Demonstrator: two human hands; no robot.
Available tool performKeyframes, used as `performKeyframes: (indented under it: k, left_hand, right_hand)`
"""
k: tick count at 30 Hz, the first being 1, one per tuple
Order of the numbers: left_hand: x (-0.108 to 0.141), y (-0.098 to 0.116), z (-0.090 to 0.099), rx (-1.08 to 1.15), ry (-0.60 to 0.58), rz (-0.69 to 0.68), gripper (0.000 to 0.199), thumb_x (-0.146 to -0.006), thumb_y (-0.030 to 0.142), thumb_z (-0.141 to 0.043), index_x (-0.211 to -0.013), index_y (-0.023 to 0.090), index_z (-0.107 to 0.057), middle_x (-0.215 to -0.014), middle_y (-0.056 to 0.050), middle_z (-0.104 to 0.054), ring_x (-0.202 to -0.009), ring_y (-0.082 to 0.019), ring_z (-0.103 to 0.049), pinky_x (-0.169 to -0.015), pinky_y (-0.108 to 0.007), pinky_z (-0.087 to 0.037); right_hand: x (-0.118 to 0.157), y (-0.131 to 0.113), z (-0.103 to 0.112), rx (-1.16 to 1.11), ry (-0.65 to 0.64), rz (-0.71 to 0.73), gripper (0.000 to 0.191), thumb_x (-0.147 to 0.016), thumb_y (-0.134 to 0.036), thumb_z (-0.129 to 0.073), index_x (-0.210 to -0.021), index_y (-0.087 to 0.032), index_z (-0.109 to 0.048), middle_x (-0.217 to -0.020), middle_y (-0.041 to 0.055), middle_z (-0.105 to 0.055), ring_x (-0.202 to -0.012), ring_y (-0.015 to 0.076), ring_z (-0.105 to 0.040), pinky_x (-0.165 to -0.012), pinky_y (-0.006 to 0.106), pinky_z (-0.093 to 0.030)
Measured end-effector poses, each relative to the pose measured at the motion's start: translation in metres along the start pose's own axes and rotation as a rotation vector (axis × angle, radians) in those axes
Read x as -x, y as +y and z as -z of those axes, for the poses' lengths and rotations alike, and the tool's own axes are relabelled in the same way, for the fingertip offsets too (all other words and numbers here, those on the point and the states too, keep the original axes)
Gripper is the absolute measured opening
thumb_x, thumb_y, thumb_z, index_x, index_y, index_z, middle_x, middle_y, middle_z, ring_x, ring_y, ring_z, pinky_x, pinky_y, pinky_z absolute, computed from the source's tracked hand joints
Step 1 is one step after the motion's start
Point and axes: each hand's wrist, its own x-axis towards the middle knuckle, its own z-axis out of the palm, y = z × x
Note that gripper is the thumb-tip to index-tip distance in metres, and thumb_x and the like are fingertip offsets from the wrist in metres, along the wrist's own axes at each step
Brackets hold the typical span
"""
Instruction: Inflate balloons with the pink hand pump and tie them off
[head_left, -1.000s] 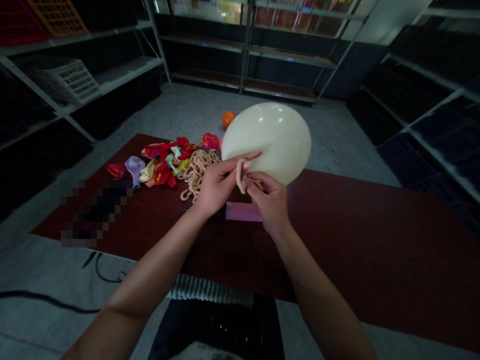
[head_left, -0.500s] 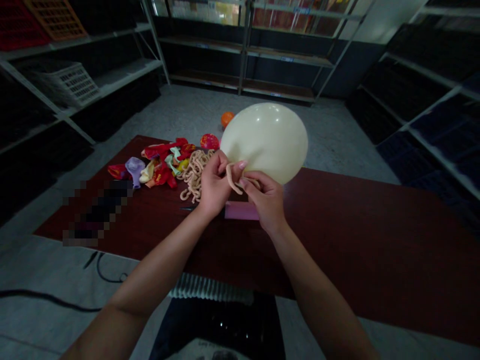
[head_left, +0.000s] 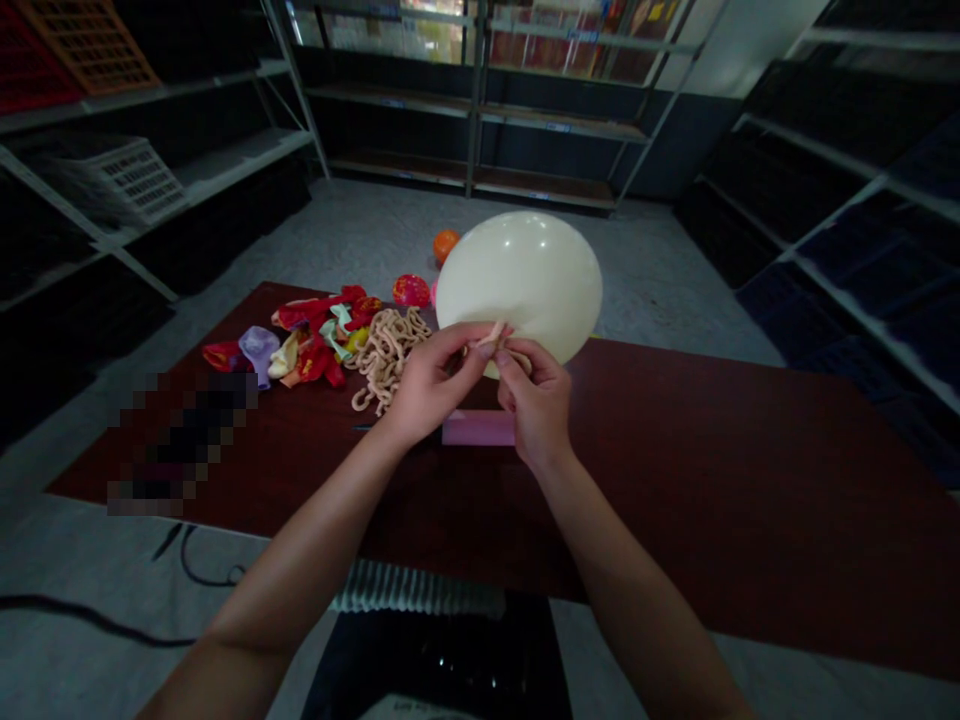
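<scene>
A tan cord point(head_left: 496, 336) is pinched between the thumb and fingers of both the left hand point(head_left: 442, 378) and the right hand point(head_left: 534, 390), the fingertips of the two hands nearly meeting over the table point(head_left: 675, 480). The remaining fingers of the right hand are curled in; those of the left hand are held close together and extended behind the cord. A large, pale inflated balloon point(head_left: 521, 280) is seen directly behind the hands; whether it is touched by the fingers cannot be told, since its lower end is hidden by them.

A heap of tan cords point(head_left: 386, 352) is laid on the table just beside the left hand, and next to it a pile of limp balloons point(head_left: 311, 335) in red, purple, cream, mint and yellow is spread. A pink block point(head_left: 478, 428) is partly covered by the right hand. Past the far edge of the table, a red patterned ball point(head_left: 411, 290) and an orange ball point(head_left: 446, 246) are seen. Metal shelves point(head_left: 555, 125) are set farther back.
</scene>
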Motion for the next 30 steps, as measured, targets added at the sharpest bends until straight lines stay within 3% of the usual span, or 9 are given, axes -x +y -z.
performKeyframes:
  k: [6,12,17,20,23,26,30]
  left_hand:
    - [0.001,0.005,0.004,-0.120,-0.155,-0.101,0.049,-0.101,0.022,-0.058,-0.150,0.023,-0.055,-0.109,-0.009,-0.069,-0.091,-0.022,-0.065,-0.087,-0.039,-0.055]
    - [0.003,0.003,-0.005,-0.187,0.015,-0.080,0.047,-0.104,0.022,-0.056,-0.150,0.028,-0.048,-0.135,-0.011,-0.061,-0.088,-0.019,-0.065,-0.077,-0.032,-0.056]
    - [0.004,0.002,-0.011,-0.122,0.148,-0.112,0.045,-0.098,0.013,-0.063,-0.136,0.028,-0.045,-0.104,-0.003,-0.061,-0.066,-0.011,-0.057,-0.053,-0.021,-0.045]
    - [0.004,0.005,-0.010,-0.202,0.132,-0.130,0.028,-0.099,0.014,-0.063,-0.122,0.024,-0.050,-0.092,0.000,-0.060,-0.066,-0.011,-0.057,-0.058,-0.021,-0.048]
    - [0.004,0.010,-0.008,-0.356,0.063,-0.176,0.017,-0.102,0.015,-0.059,-0.118,0.020,-0.057,-0.104,-0.005,-0.067,-0.082,-0.015,-0.065,-0.075,-0.025,-0.055]
    - [0.006,0.009,-0.009,-0.393,0.016,-0.262,0.021,-0.103,0.013,-0.056,-0.123,0.020,-0.058,-0.115,-0.009,-0.068,-0.103,-0.019,-0.067,-0.091,-0.031,-0.055]
    - [0.010,-0.003,-0.013,-0.343,0.140,-0.333,0.033,-0.103,0.019,-0.059,-0.134,0.022,-0.048,-0.108,-0.006,-0.066,-0.085,-0.014,-0.067,-0.075,-0.026,-0.057]
  right_hand:
    - [0.002,0.000,0.004,0.268,0.112,0.202,0.018,-0.087,-0.041,-0.067,-0.090,-0.023,-0.070,-0.066,-0.0061,-0.054,-0.052,0.0068,-0.043,-0.047,0.021,-0.036]
    - [0.009,-0.011,0.002,0.432,0.101,0.348,0.013,-0.087,-0.033,-0.067,-0.083,-0.022,-0.070,-0.066,-0.0060,-0.058,-0.059,0.0087,-0.048,-0.055,0.022,-0.040]
    - [0.010,-0.011,0.001,0.474,0.064,0.348,0.016,-0.089,-0.036,-0.064,-0.084,-0.021,-0.070,-0.065,-0.0061,-0.056,-0.059,0.0095,-0.046,-0.056,0.023,-0.039]
    - [0.010,-0.012,0.002,0.491,0.075,0.355,0.017,-0.089,-0.037,-0.064,-0.085,-0.022,-0.071,-0.067,-0.0055,-0.058,-0.061,0.0101,-0.047,-0.058,0.024,-0.041]
    - [0.010,-0.013,0.002,0.486,0.090,0.365,0.014,-0.089,-0.035,-0.064,-0.087,-0.023,-0.072,-0.070,-0.0049,-0.062,-0.062,0.0106,-0.049,-0.060,0.024,-0.043]
    - [0.010,-0.014,0.001,0.468,0.124,0.359,0.011,-0.088,-0.033,-0.064,-0.086,-0.024,-0.071,-0.072,-0.0039,-0.064,-0.066,0.0117,-0.053,-0.062,0.025,-0.045]
    - [0.010,-0.013,0.001,0.450,0.157,0.345,0.011,-0.087,-0.034,-0.064,-0.085,-0.025,-0.069,-0.072,-0.0037,-0.064,-0.065,0.0119,-0.054,-0.062,0.025,-0.046]
